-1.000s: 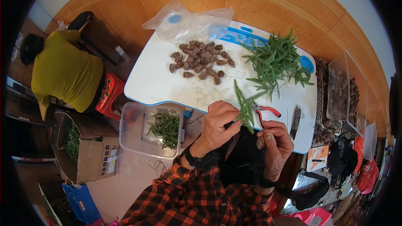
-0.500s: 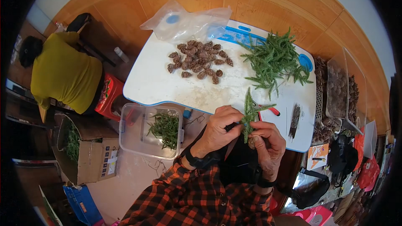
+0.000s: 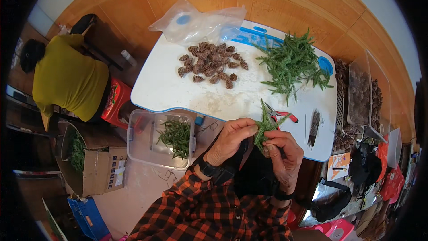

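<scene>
Just in front of the table's near edge, both my hands meet at an artificial green pine sprig [image 3: 266, 126]. My right hand [image 3: 285, 155] is closed round its lower end, thumb against index finger. A small brownish piece, perhaps a pine cone, shows under that thumb, mostly hidden. Thumb and fingertips of my left hand [image 3: 232, 139] are pinched at the sprig's left side, on its leaves. Behind the sprig, red-handled pliers [image 3: 292, 117] lie on the white table [image 3: 165, 82]. Further back are a heap of pine cones [image 3: 211, 61] and a pile of green sprigs [image 3: 292, 64].
Thin dark wires [image 3: 314, 127] lie at the table's right. A plastic bag [image 3: 196, 22] sits at the back. Below left stand a clear bin [image 3: 147, 154] with greenery and a cardboard box [image 3: 100, 169]. A person [image 3: 71, 78] in yellow sits at far left.
The sprig has tilted and dropped slightly, its branches spread more. My left hand has moved down a little, and more of the pliers shows behind the sprig.
</scene>
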The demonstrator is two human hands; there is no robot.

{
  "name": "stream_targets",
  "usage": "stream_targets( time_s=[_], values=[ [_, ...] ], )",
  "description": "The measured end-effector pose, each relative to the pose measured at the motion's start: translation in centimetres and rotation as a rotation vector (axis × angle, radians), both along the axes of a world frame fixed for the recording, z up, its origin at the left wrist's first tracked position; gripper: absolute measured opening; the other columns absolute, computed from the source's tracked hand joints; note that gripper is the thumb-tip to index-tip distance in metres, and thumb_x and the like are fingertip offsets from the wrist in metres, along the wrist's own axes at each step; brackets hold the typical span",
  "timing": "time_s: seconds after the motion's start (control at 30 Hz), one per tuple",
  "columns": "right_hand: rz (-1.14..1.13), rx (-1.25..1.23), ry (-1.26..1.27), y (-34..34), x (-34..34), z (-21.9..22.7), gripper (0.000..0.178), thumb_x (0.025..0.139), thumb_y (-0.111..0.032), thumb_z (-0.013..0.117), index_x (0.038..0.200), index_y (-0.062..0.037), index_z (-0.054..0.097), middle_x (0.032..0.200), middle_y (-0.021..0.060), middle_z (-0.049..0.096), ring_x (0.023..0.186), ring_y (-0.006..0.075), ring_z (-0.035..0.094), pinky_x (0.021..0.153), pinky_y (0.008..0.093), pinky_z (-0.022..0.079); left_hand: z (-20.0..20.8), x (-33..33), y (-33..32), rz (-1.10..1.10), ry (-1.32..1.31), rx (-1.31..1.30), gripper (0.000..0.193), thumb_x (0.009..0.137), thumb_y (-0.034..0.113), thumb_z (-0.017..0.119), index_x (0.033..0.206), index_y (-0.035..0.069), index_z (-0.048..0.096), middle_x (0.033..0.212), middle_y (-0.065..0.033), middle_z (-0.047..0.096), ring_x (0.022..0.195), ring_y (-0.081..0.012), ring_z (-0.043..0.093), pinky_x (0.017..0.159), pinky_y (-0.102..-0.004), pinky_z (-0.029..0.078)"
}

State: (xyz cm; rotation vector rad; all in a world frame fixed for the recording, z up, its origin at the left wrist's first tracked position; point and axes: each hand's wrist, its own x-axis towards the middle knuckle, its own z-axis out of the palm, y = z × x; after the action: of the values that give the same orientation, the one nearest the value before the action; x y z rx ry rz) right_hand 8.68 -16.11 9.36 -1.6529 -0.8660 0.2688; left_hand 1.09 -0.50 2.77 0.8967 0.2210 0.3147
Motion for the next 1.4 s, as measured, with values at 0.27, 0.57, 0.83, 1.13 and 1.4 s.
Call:
stream_targets(
  time_s=[0.27, 0.57, 0.83, 1.13, 1.4],
  values=[
    [0.054, -0.089, -0.065, 0.6, -0.4, 0.9, 0.009, 0.082, 0.007, 0.065, 0.088, 0.0019, 0.067, 0.098, 0.0121, 0.069, 0.084, 0.0205, 0.065, 0.072, 0.0274, 0.051, 0.8, 0.4, -0.6, 0.062, 0.105, -0.187, 0.021, 0.095, 0.018, 0.061, 0.082, 0.001, 0.064, 0.079, 0.0042, 0.057, 0.075, -0.0038, 0.048, 0.070, -0.0211, 0.037],
    [0.063, -0.107, -0.121, 0.8, -0.5, 0.5, 0.011, 0.080, 0.009, 0.064, 0.088, 0.0023, 0.067, 0.098, 0.0122, 0.069, 0.079, 0.0213, 0.065, 0.069, 0.0290, 0.052, -0.7, -0.1, 0.4, -0.063, 0.055, -0.166, 0.014, 0.094, 0.015, 0.062, 0.098, 0.002, 0.066, 0.090, 0.0015, 0.064, 0.083, -0.0058, 0.056, 0.077, -0.0221, 0.044],
    [0.030, -0.115, -0.052, 0.8, -0.5, 0.9, 0.010, 0.081, 0.008, 0.064, 0.088, 0.0027, 0.067, 0.097, 0.0123, 0.068, 0.081, 0.0194, 0.064, 0.072, 0.0265, 0.051, -0.5, 0.1, 0.0, -0.004, 0.027, -0.182, 0.010, 0.091, 0.009, 0.067, 0.096, 0.001, 0.069, 0.088, 0.0010, 0.067, 0.081, -0.0042, 0.057, 0.074, -0.0201, 0.044],
    [-0.032, -0.052, 0.006, 0.5, -0.1, 0.0, 0.009, 0.082, 0.008, 0.063, 0.088, 0.0029, 0.067, 0.097, 0.0107, 0.066, 0.079, 0.0150, 0.061, 0.070, 0.0241, 0.048, 0.5, 0.2, -0.5, 0.042, 0.113, 0.071, 0.010, 0.092, 0.010, 0.066, 0.092, 0.000, 0.069, 0.085, 0.0023, 0.065, 0.079, -0.0027, 0.054, 0.072, -0.0201, 0.043],
    [0.034, -0.100, -0.002, 0.7, -0.2, 0.1, 0.007, 0.083, 0.008, 0.062, 0.086, 0.0037, 0.066, 0.097, 0.0098, 0.065, 0.076, 0.0146, 0.061, 0.068, 0.0252, 0.049, 0.7, 0.6, -0.4, 0.045, 0.141, -0.085, 0.024, 0.093, 0.020, 0.067, 0.075, 0.003, 0.065, 0.073, 0.0058, 0.058, 0.070, -0.0020, 0.047, 0.065, -0.0201, 0.036]
  ],
)
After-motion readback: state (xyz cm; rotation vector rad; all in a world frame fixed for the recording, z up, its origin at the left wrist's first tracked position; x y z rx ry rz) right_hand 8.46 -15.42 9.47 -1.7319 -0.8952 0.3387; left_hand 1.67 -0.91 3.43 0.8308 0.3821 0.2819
